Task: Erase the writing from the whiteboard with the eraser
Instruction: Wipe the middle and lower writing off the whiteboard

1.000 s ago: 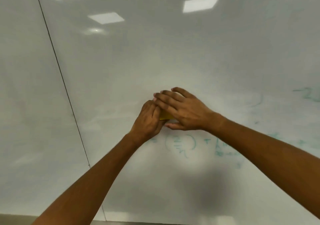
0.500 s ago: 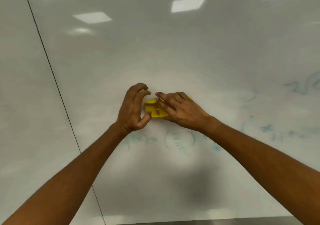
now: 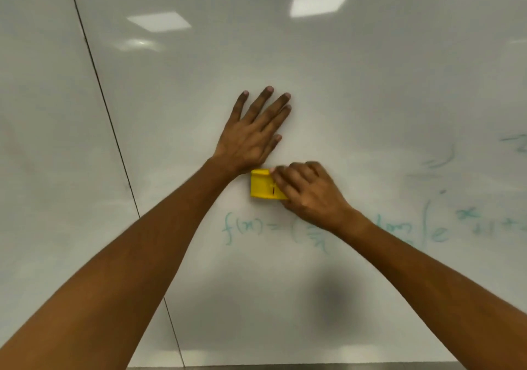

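Observation:
A white whiteboard (image 3: 342,84) fills the view. Faint teal writing (image 3: 242,227) runs across its lower middle and off to the right, partly smeared. A small yellow eraser (image 3: 262,186) rests against the board just above the writing. My right hand (image 3: 310,195) grips the eraser's right side, fingers curled over it. My left hand (image 3: 253,133) lies flat on the board above and left of the eraser, fingers spread, holding nothing. My right forearm covers part of the writing.
A thin dark seam (image 3: 114,141) runs down the board at the left, dividing two panels. Ceiling lights reflect in the upper board. A grey ledge (image 3: 285,367) shows along the bottom edge.
My left hand let go of the eraser, moved up and flattened on the board. My right hand keeps the eraser and has shifted it slightly down toward the writing.

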